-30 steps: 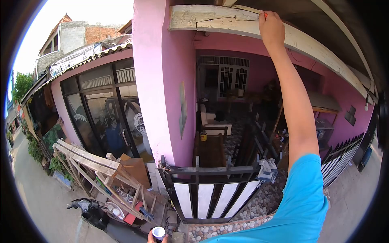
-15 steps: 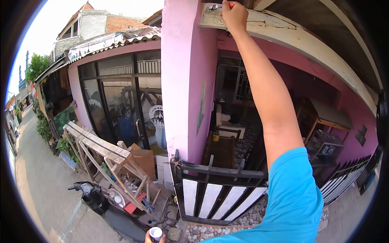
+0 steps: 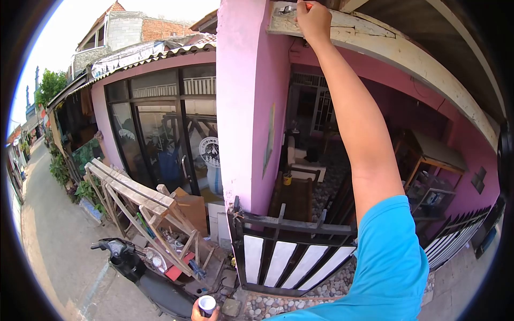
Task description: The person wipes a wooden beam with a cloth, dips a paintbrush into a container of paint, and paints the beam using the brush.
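Off-white wooden beam is met near its left end by orange-handled tool, pinched in right hand, long axis roughly along beam; beam lies nearer right hand. White cup is held well below, left hand curled round it.

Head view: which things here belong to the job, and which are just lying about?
Seemingly in use:
tool, in the right hand
cup, in the left hand
beam, by the tool

Just about:
scooter
wooden frame
cardboard
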{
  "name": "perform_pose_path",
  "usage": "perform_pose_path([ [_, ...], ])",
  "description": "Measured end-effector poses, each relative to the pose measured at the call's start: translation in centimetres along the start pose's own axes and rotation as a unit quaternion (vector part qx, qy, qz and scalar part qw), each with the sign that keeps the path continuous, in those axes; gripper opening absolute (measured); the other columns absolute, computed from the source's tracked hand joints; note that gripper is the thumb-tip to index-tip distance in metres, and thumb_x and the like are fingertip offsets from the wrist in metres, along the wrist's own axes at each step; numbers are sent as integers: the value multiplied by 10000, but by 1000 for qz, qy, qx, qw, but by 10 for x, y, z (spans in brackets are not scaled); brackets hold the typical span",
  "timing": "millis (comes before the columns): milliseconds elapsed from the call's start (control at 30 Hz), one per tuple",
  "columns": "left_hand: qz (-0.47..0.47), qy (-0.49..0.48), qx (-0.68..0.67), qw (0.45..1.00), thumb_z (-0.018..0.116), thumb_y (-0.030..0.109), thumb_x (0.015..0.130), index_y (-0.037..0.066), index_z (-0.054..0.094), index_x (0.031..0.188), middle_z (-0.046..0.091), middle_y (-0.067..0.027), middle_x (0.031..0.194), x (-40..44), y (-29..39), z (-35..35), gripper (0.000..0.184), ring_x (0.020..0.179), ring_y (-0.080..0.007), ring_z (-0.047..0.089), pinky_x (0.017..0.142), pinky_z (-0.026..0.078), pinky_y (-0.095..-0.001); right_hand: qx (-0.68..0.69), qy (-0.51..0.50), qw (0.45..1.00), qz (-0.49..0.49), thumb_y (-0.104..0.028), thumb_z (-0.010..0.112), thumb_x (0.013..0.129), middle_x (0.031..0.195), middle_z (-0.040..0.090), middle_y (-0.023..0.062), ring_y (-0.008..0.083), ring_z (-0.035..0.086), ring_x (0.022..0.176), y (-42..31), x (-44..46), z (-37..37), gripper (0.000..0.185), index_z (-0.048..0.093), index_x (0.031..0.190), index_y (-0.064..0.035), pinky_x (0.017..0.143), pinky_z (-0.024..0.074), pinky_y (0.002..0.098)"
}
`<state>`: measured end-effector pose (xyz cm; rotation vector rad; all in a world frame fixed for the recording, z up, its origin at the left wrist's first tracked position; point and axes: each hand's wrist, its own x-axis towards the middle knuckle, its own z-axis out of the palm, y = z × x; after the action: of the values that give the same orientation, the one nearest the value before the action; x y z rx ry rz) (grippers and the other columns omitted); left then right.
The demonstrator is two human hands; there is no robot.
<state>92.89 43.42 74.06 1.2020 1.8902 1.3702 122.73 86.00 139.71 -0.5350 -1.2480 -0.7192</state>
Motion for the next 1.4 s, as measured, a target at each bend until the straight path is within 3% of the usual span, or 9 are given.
perform_pose_path([
  [233,52,12,22,998,838,155,778,-16,565,1292,668,-155,1179,-3,-3,-2,607,1087,-231,640,959,494,-358,-179,-15,983,-48,-173,594,935,796,684,250,402,688,811,-17,2,-56,253,695,858,46,713,535,468],
  [400,63,16,28,997,834,148,777,-13,564,1296,670,-149,1178,-4,-7,-8,606,1086,-224,641,954,496,-350,54,-6,999,0,-179,602,922,793,687,238,404,684,790,-16,-16,-19,249,680,847,45,686,526,462],
  [667,23,23,-1,999,823,125,783,-5,574,1297,672,-140,1176,-12,-2,-11,586,1084,-211,639,950,492,-341,-162,-21,986,-31,-175,601,915,789,680,245,420,673,786,-9,-9,-48,242,683,834,38,689,524,471],
  [767,9,9,-6,1000,821,126,777,-2,577,1296,674,-152,1176,-16,9,-14,588,1084,-230,646,947,496,-351,-5,-22,999,-37,-189,607,916,782,683,239,400,684,775,-22,-10,-44,253,683,837,40,691,526,458],
  [967,53,29,22,998,818,126,774,-6,578,1290,674,-174,1170,-14,12,-12,585,1079,-269,655,939,505,-366,9,-51,999,13,-183,608,909,787,682,245,387,687,789,8,-22,-19,257,689,809,39,710,523,456],
  [1133,70,16,15,997,823,121,781,-12,584,1271,677,-166,1152,-15,20,-10,562,1056,-254,659,930,508,-363,-163,-20,986,-32,-179,611,900,802,678,239,415,669,806,11,-14,-70,231,680,860,39,726,519,479],
  [1267,107,23,23,994,825,99,770,-18,585,1264,677,-164,1153,-13,9,-7,561,1045,-248,662,924,513,-363,-88,0,995,-50,-176,614,899,787,669,234,429,657,802,-11,-17,-70,227,673,884,42,727,517,484],
  [1333,110,22,11,994,817,70,766,-21,588,1258,680,-164,1146,-11,7,-5,551,1039,-243,661,918,516,-365,-68,44,981,-177,-165,613,903,773,666,230,428,654,792,-19,-28,-55,214,673,876,39,727,517,485],
  [1400,118,29,19,992,811,59,765,-22,589,1256,680,-165,1143,-9,12,-4,545,1040,-243,661,917,517,-363,-199,-100,959,-176,-248,537,988,1030,654,163,357,657,856,-17,-46,-36,272,673,991,-13,774,553,445],
])
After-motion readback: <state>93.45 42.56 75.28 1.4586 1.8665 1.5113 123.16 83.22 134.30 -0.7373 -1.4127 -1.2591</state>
